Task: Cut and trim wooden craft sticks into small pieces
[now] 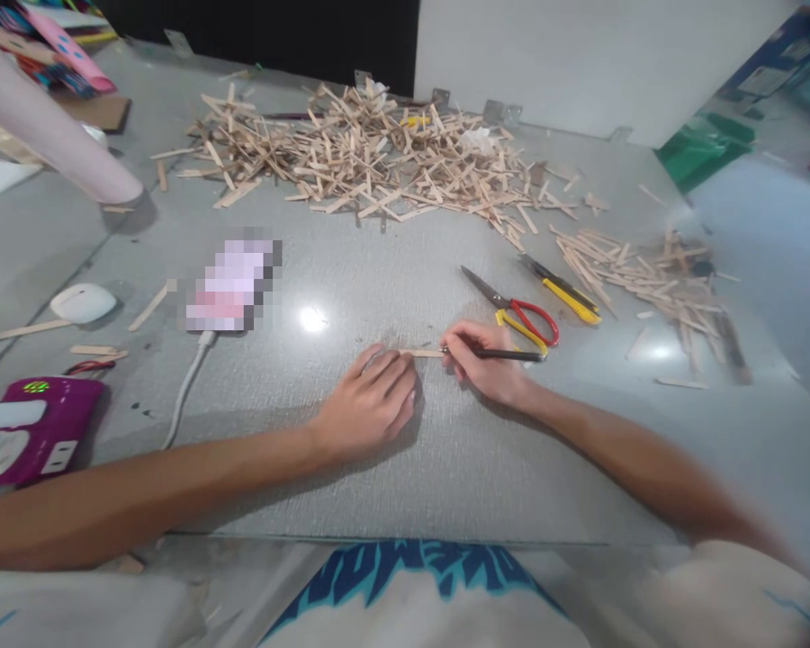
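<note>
My left hand (371,396) rests on the table with its fingers bent over a flat wooden stick (428,353), holding it down. Out past the fingertips, the stick's bare end points toward my right hand (482,360). That hand is closed around a slim black pen-like tool (513,355), its tip at the stick's end. Whether the tip is a nib or a blade is too small to tell. Just beyond my right hand lie scissors (523,317) with red and yellow handles, and a yellow and black cutter knife (563,290) beside them.
A big heap of wooden sticks (378,157) spreads along the back, with a smaller pile (638,265) at right. On the left are a blurred-out phone (233,283) on a white cable (185,391), a white mouse (83,303), a purple device (54,423) and a pale tube (60,117).
</note>
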The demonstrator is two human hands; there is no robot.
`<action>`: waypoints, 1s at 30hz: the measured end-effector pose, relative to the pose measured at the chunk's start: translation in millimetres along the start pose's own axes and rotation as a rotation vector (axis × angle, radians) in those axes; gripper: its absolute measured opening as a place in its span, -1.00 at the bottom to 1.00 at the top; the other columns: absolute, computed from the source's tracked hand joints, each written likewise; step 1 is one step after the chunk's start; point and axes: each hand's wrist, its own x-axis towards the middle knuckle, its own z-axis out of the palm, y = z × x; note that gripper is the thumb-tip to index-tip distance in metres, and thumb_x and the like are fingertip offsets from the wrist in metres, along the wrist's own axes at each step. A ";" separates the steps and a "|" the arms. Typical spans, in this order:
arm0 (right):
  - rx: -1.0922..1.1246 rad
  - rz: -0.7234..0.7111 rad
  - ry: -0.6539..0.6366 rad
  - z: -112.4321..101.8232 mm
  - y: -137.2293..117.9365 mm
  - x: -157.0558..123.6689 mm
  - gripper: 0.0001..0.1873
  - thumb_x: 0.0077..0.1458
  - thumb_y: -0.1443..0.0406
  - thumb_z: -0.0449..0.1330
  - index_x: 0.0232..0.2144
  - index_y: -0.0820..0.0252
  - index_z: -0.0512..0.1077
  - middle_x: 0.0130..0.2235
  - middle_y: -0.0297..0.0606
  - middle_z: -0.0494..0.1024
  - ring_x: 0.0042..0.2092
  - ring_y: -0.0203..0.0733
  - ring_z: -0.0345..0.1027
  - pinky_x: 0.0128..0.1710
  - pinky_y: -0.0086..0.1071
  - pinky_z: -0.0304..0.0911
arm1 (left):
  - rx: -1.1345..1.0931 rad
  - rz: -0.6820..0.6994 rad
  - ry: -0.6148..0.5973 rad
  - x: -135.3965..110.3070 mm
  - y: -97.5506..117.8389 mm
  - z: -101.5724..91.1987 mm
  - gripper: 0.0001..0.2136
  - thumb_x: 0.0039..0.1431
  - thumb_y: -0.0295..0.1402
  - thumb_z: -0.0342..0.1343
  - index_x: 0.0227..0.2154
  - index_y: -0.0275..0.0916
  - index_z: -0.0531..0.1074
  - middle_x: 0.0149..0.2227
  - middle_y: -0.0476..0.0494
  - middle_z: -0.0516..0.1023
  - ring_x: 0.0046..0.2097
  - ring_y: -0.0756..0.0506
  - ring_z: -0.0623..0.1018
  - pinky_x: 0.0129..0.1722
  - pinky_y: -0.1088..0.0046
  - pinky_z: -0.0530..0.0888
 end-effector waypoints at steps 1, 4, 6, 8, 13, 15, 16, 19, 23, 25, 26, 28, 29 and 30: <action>-0.003 -0.002 0.000 -0.2 0.4 -0.1 -0.67 0.43 0.08 0.23 -0.32 0.15 0.53 -0.47 -0.34 0.60 -0.58 -0.34 0.35 -0.58 -0.42 0.27 | -0.011 -0.001 0.000 0.1 0.0 -0.2 -0.71 0.50 -0.45 0.04 0.05 -0.43 0.64 0.11 -0.43 0.71 0.17 -0.34 0.66 0.30 -0.02 0.52; -0.024 0.007 -0.001 -0.9 1.9 -0.5 -0.67 0.45 0.10 0.22 -0.33 0.15 0.54 -0.46 -0.33 0.61 -0.57 -0.33 0.37 -0.57 -0.41 0.29 | -0.030 -0.003 -0.005 0.3 0.0 -0.4 -0.70 0.50 -0.46 0.03 0.07 -0.44 0.63 0.12 -0.44 0.71 0.18 -0.35 0.66 0.28 -0.03 0.55; -0.033 0.008 -0.005 -1.3 3.6 -0.7 -0.68 0.46 0.10 0.22 -0.31 0.15 0.54 -0.45 -0.33 0.62 -0.57 -0.32 0.37 -0.57 -0.41 0.30 | -0.010 0.001 -0.004 0.5 0.2 0.0 -0.70 0.51 -0.46 0.02 0.07 -0.43 0.63 0.12 -0.42 0.71 0.18 -0.35 0.67 0.28 -0.02 0.56; -0.039 -0.001 -0.010 -1.5 5.5 -0.8 -0.69 0.46 0.11 0.21 -0.30 0.15 0.54 -0.44 -0.33 0.63 -0.56 -0.32 0.38 -0.56 -0.40 0.30 | 0.009 0.007 0.007 0.6 0.5 0.8 -0.71 0.51 -0.46 0.02 0.06 -0.43 0.62 0.12 -0.41 0.72 0.18 -0.34 0.68 0.29 -0.01 0.57; -0.056 0.006 -0.020 -1.8 8.0 -0.9 -0.67 0.47 0.08 0.21 -0.30 0.15 0.54 -0.44 -0.32 0.63 -0.54 -0.31 0.42 -0.52 -0.40 0.35 | -0.034 0.003 0.009 -0.6 0.2 2.7 -0.70 0.50 -0.48 0.03 0.08 -0.49 0.61 0.15 -0.47 0.69 0.23 -0.38 0.67 0.34 -0.07 0.55; -0.059 -0.004 -0.023 -1.9 8.2 -0.9 -0.66 0.47 0.07 0.21 -0.30 0.15 0.54 -0.45 -0.33 0.62 -0.53 -0.31 0.43 -0.52 -0.40 0.34 | -0.044 -0.004 0.000 -1.0 -0.2 2.6 -0.69 0.50 -0.47 0.03 0.11 -0.46 0.60 0.16 -0.47 0.69 0.24 -0.38 0.66 0.36 -0.09 0.54; -0.059 -0.011 -0.024 -2.0 8.3 -0.9 -0.66 0.47 0.07 0.21 -0.29 0.15 0.54 -0.45 -0.33 0.62 -0.54 -0.31 0.42 -0.53 -0.41 0.34 | -0.043 -0.006 -0.003 -0.9 -0.4 2.3 -0.69 0.50 -0.47 0.03 0.11 -0.46 0.60 0.16 -0.46 0.69 0.24 -0.38 0.66 0.36 -0.09 0.53; -0.058 -0.018 -0.025 -2.0 8.0 -0.9 -0.67 0.47 0.09 0.21 -0.29 0.14 0.55 -0.45 -0.34 0.63 -0.56 -0.32 0.41 -0.56 -0.42 0.30 | -0.024 0.000 -0.004 0.5 -0.3 0.8 -0.70 0.51 -0.47 0.03 0.09 -0.48 0.60 0.15 -0.47 0.69 0.23 -0.40 0.66 0.33 -0.09 0.55; -0.055 -0.027 -0.032 -1.8 5.7 -0.6 -0.70 0.46 0.13 0.20 -0.31 0.14 0.54 -0.45 -0.35 0.62 -0.55 -0.33 0.40 -0.56 -0.43 0.29 | -0.011 0.008 -0.003 2.4 0.0 -0.2 -0.70 0.51 -0.47 0.03 0.08 -0.49 0.60 0.13 -0.48 0.70 0.19 -0.41 0.67 0.26 -0.09 0.56; -0.052 -0.032 -0.029 -1.7 4.5 -0.5 -0.69 0.46 0.13 0.20 -0.31 0.14 0.53 -0.44 -0.35 0.61 -0.55 -0.33 0.39 -0.56 -0.44 0.29 | -0.012 0.015 0.002 2.6 -0.2 0.0 -0.71 0.51 -0.47 0.03 0.08 -0.46 0.61 0.12 -0.45 0.70 0.18 -0.39 0.66 0.23 -0.07 0.55; -0.051 -0.030 -0.027 -1.8 4.2 -0.4 -0.69 0.46 0.12 0.20 -0.31 0.14 0.53 -0.44 -0.35 0.61 -0.55 -0.33 0.39 -0.56 -0.44 0.28 | -0.013 0.019 0.007 2.5 -0.4 0.1 -0.71 0.51 -0.46 0.02 0.07 -0.44 0.61 0.11 -0.44 0.71 0.17 -0.38 0.66 0.22 -0.06 0.55; -0.051 -0.022 -0.029 -1.9 4.3 -0.4 -0.69 0.46 0.11 0.20 -0.31 0.14 0.52 -0.43 -0.35 0.61 -0.56 -0.34 0.39 -0.57 -0.44 0.27 | -0.010 0.026 0.021 2.3 -0.8 0.1 -0.72 0.51 -0.46 0.03 0.05 -0.44 0.62 0.09 -0.43 0.72 0.13 -0.36 0.66 0.17 -0.02 0.56; -0.053 -0.020 -0.031 -2.0 4.6 -0.4 -0.69 0.46 0.11 0.21 -0.31 0.14 0.53 -0.43 -0.35 0.62 -0.55 -0.34 0.39 -0.57 -0.44 0.27 | -0.009 0.028 0.025 2.2 -0.9 0.0 -0.72 0.51 -0.46 0.03 0.05 -0.45 0.62 0.08 -0.43 0.72 0.11 -0.36 0.66 0.14 0.00 0.56; -0.056 -0.020 -0.034 -2.0 4.8 -0.4 -0.69 0.46 0.11 0.20 -0.30 0.14 0.53 -0.43 -0.35 0.62 -0.55 -0.34 0.39 -0.57 -0.44 0.27 | -0.012 0.030 0.027 2.1 -0.9 -0.3 -0.72 0.50 -0.46 0.04 0.04 -0.46 0.61 0.08 -0.43 0.72 0.09 -0.36 0.66 0.11 0.01 0.56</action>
